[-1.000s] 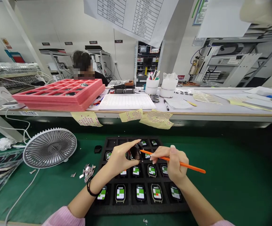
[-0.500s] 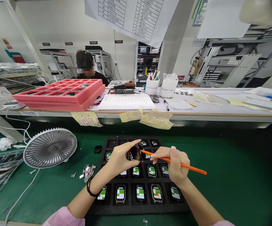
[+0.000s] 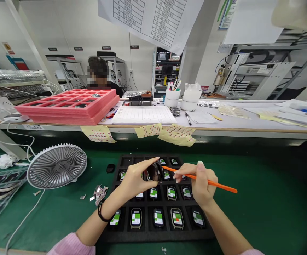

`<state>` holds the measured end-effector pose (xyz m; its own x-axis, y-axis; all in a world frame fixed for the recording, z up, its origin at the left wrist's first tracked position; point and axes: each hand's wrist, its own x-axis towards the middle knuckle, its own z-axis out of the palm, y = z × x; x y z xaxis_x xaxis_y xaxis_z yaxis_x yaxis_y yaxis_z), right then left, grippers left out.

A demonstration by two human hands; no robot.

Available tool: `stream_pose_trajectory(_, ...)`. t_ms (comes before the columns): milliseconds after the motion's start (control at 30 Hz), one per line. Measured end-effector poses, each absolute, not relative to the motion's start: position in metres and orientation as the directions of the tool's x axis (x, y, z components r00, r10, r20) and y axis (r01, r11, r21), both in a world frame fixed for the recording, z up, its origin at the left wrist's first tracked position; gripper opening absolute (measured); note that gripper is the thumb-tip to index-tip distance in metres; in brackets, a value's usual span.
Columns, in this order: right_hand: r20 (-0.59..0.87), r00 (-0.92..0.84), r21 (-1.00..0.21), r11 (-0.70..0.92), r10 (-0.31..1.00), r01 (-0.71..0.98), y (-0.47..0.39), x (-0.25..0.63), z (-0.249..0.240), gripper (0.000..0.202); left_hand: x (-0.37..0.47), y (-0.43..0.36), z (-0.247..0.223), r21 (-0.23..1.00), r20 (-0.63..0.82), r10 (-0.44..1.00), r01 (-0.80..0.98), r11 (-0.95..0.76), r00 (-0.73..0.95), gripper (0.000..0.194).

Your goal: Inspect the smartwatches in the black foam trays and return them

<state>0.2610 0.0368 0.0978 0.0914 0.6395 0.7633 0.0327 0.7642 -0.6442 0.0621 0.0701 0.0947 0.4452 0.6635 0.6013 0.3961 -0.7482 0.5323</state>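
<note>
My left hand (image 3: 137, 177) is closed on a dark watch case (image 3: 154, 171), gripping it between thumb and fingers and holding it on edge above the tray. In my right hand (image 3: 201, 180) is a thin orange stick (image 3: 219, 185), pinched like a pen, its tip at the right side of the watch case. Whether the tip touches the case I cannot tell. Below both hands lies a black foam tray (image 3: 153, 236) with several smartwatches (image 3: 172, 192) in its compartments, their screens lit green and white. My hands hide some compartments.
Left of the tray are a grey fan (image 3: 58, 166), a pile of small silvery scraps (image 3: 99, 194) and a small black piece (image 3: 110, 168). A raised shelf (image 3: 222, 129) behind carries a pink foam tray (image 3: 90, 115) and papers. Someone (image 3: 99, 72) sits beyond it.
My right hand has drawn slightly right with the orange stick, moving its tip from the front of the watch case to its right edge. My left hand stays nearly still.
</note>
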Motion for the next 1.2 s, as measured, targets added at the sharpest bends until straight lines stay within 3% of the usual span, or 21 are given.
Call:
stream_pose_trajectory(233, 0.733, 0.119, -0.676, 0.736, 0.670, 0.017, 0.0374, 0.2610, 0.1003, 0.052, 0.0631, 0.0683, 0.0952, 0.553, 0.586, 0.680, 0.396, -0.733, 0.440, 0.066)
stream_pose_trajectory(500, 0.654, 0.058, -0.737, 0.653, 0.754, -0.176, 0.0362, 0.2590, 0.1048, 0.056, 0.0640, 0.0669, 0.0959, 0.576, 0.561, 0.691, 0.385, -0.721, 0.456, 0.067)
stream_pose_trajectory(1200, 0.700, 0.056, -0.710, 0.702, 0.712, -0.059, 0.0342, 0.2576, 0.1025, 0.053, 0.0641, 0.0680, 0.0919, 0.551, 0.559, 0.692, 0.418, -0.722, 0.458, 0.068)
